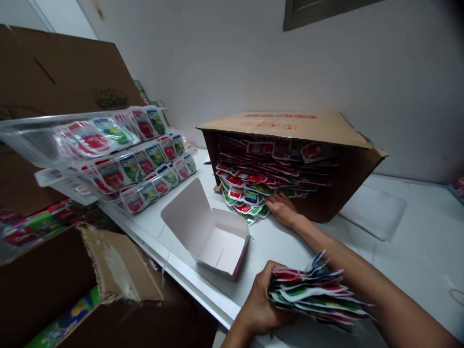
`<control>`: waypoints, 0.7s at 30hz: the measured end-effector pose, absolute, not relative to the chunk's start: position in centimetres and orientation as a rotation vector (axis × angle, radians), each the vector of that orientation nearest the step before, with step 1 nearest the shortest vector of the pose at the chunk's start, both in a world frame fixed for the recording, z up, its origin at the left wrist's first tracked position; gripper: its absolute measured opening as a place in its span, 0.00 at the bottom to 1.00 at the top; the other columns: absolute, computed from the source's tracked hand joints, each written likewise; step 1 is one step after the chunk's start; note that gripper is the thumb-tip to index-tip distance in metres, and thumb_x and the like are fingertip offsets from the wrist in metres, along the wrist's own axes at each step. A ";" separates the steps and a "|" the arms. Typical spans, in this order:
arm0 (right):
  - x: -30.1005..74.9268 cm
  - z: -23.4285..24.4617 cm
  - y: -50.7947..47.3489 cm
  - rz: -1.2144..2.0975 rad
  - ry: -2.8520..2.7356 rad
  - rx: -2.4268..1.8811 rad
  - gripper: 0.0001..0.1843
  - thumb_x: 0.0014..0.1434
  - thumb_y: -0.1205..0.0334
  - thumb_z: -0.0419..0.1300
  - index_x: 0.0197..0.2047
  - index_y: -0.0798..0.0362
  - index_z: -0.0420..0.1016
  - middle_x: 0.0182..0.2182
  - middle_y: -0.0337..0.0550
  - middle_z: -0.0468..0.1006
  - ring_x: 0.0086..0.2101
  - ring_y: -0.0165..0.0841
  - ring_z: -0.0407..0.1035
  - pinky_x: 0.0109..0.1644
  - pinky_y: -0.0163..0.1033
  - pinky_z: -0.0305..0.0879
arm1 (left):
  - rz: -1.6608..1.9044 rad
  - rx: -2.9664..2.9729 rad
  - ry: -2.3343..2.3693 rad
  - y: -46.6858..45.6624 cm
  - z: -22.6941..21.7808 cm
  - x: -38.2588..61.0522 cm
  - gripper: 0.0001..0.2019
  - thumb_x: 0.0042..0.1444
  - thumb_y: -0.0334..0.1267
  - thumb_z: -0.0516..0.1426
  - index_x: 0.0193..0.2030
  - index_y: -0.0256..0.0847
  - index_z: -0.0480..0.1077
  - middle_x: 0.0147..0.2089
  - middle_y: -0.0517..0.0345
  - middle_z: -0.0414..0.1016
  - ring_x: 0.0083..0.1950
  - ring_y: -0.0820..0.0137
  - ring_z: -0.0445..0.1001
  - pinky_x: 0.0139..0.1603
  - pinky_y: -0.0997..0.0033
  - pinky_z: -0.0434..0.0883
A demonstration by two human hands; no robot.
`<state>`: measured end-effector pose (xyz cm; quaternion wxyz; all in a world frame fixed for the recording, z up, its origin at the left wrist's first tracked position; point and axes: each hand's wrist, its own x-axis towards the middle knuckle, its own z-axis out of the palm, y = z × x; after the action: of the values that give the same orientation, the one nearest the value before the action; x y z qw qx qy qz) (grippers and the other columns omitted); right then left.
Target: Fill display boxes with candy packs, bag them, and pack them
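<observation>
My left hand (264, 300) is closed round a thick bundle of flat printed sachets (315, 295), red, green and white, near the table's front edge. My right hand (283, 209) reaches past it to a cardboard box (300, 126) lying on its side with its opening towards me. Stacked sachets (250, 186) fill much of that box and spill a little out of its mouth. The fingers of my right hand are curled at the edge of the lower sachets; the fingertips are partly hidden. Between the hands and the trays stands an open small carton (221, 241), its lid raised.
Clear plastic trays (108, 166) of sachets are stacked on the left. A large brown carton (65, 72) rises behind them. Another open cardboard box (123, 270) stands below the table edge, front left. A flat translucent plastic piece (377, 212) lies right of the sachet box.
</observation>
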<state>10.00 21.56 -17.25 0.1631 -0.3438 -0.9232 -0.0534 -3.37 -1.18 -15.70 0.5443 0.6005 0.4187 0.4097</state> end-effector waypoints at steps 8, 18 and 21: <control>15.1 -15.1 18.5 0.159 -2.389 -0.943 0.11 0.66 0.60 0.48 0.39 0.51 0.70 0.40 0.48 0.75 0.41 0.37 0.67 0.48 0.41 0.62 | 0.968 1.454 0.976 -1.0 -16.0 -3.3 0.27 0.34 0.28 0.66 0.45 0.38 0.66 0.41 0.55 0.77 0.39 0.65 0.75 0.39 0.72 0.70; 19.4 -11.5 16.1 0.502 -1.903 -1.210 0.14 0.60 0.49 0.57 0.32 0.50 0.66 0.25 0.37 0.73 0.24 0.30 0.66 0.28 0.33 0.63 | 0.990 1.478 0.922 -1.1 -16.1 -3.4 0.27 0.38 0.29 0.67 0.48 0.39 0.66 0.46 0.54 0.78 0.45 0.63 0.76 0.45 0.72 0.70; 19.9 -11.7 15.6 0.574 -1.844 -1.229 0.13 0.58 0.49 0.58 0.33 0.50 0.67 0.25 0.37 0.74 0.25 0.31 0.68 0.28 0.34 0.64 | 1.003 1.487 0.911 -1.2 -16.2 -3.4 0.28 0.39 0.28 0.67 0.49 0.39 0.67 0.47 0.54 0.77 0.46 0.63 0.76 0.45 0.72 0.70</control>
<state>19.94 15.60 -11.72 0.4134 -0.4889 -0.7335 0.2283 -3.38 -1.22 -16.19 0.5355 0.6242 0.3825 0.4211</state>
